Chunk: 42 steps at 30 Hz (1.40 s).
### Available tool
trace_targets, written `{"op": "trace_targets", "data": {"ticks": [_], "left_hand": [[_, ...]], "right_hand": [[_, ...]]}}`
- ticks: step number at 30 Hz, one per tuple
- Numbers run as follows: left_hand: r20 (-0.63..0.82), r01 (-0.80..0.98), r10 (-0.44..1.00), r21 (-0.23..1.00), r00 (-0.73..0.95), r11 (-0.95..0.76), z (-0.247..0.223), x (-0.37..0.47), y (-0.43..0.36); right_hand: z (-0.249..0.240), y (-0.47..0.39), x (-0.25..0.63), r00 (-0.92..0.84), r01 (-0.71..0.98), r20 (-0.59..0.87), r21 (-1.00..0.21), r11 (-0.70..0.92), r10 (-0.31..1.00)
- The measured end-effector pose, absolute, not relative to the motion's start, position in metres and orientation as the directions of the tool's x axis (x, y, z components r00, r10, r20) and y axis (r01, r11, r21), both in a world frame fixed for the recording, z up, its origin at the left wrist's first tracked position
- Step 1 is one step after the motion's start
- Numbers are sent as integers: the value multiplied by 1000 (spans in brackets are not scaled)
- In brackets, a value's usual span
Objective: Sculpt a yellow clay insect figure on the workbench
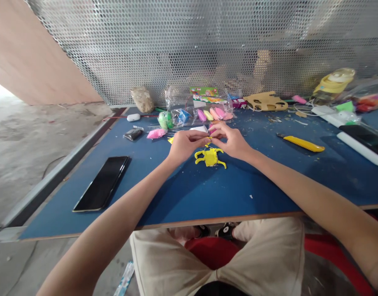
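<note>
Hands at work: I pinch a small yellow piece (208, 144), partly hidden, between the fingertips of my left hand (185, 144) and right hand (230, 141). Just nearer, a yellow figure (211, 157) with curved limbs lies on the blue table (176, 201), between the phone (101, 183) at left and the yellow cutter (303, 143) at right.

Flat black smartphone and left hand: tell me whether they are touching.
Apart. The head view shows a clear stretch of blue tabletop between the flat black smartphone and the left hand.
</note>
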<state>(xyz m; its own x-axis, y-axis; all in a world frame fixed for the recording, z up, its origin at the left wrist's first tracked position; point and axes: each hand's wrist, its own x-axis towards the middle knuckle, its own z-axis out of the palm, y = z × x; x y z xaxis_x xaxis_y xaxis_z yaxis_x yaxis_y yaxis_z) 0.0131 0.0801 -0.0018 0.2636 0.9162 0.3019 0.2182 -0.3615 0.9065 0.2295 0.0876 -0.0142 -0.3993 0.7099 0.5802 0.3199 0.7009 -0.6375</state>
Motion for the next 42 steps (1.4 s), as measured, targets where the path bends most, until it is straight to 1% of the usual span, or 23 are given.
{"op": "trace_targets", "data": {"ticks": [2, 5, 8, 14, 18, 21, 24, 28, 33, 35, 39, 42], "left_hand": [[313, 289, 904, 872, 291, -395, -3, 11, 84], [341, 427, 873, 772, 349, -472, -3, 8, 88], [362, 518, 863, 693, 352, -502, -5, 7, 90], [374, 572, 865, 649, 335, -502, -9, 8, 91], [324, 612, 882, 636, 341, -470, -10, 8, 90], [283, 630, 894, 636, 346, -445, -13, 7, 91], [270, 655, 906, 627, 327, -423, -13, 7, 90], [269, 750, 922, 539, 278, -383, -9, 10, 86], [269, 805, 924, 462, 272, -372, -5, 12, 82], [279, 789, 911, 462, 304, -405, -5, 9, 82], [272, 693, 878, 540, 393, -478, -4, 3, 82], [271, 678, 875, 554, 401, -482, -5, 2, 82]], "right_hand": [[-15, 91, 232, -414, 313, 549, -663, 680, 726], [-16, 96, 236, -443, 309, 505, -690, 655, 741], [-18, 100, 240, -436, 349, 494, -678, 647, 753], [-21, 101, 240, -416, 456, 436, -660, 598, 798], [-21, 102, 239, -414, 497, 415, -643, 583, 810], [-22, 103, 238, -415, 514, 405, -635, 577, 815], [-24, 102, 236, -404, 488, 385, -676, 552, 830], [-26, 101, 234, -397, 448, 374, -718, 533, 838], [-25, 100, 233, -411, 515, 383, -651, 557, 827], [-23, 98, 234, -417, 544, 394, -614, 572, 819], [-23, 95, 238, -440, 564, 396, -576, 591, 806], [-24, 92, 240, -485, 543, 412, -549, 635, 771]]}}
